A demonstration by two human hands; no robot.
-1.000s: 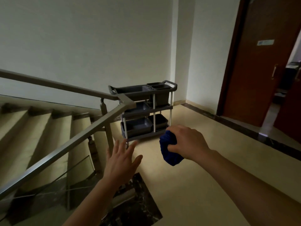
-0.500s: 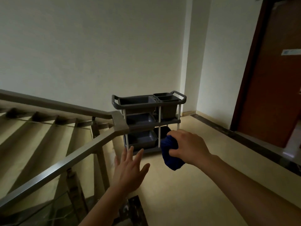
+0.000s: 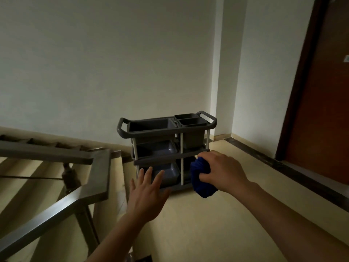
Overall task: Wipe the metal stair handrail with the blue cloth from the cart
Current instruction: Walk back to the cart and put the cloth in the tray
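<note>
A pale wall [image 3: 94, 63] backs the landing. The metal handrail [image 3: 100, 173] bends at lower left, seemingly untouched. The grey cart [image 3: 166, 129] stands beyond (three tiers). The right hand [image 3: 222, 171] grips the bunched blue cloth [image 3: 200, 178]; the left hand [image 3: 147, 193] is spread, holding nothing.

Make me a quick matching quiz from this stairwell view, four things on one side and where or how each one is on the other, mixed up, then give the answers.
Things:
1. blue cloth
2. left hand
3. cart
4. handrail

States or places:
A. against the far wall
B. bunched in the right hand
C. bends at a corner, far left
D. open, fingers spread, empty

Pairs: 1-B, 2-D, 3-A, 4-C
</note>
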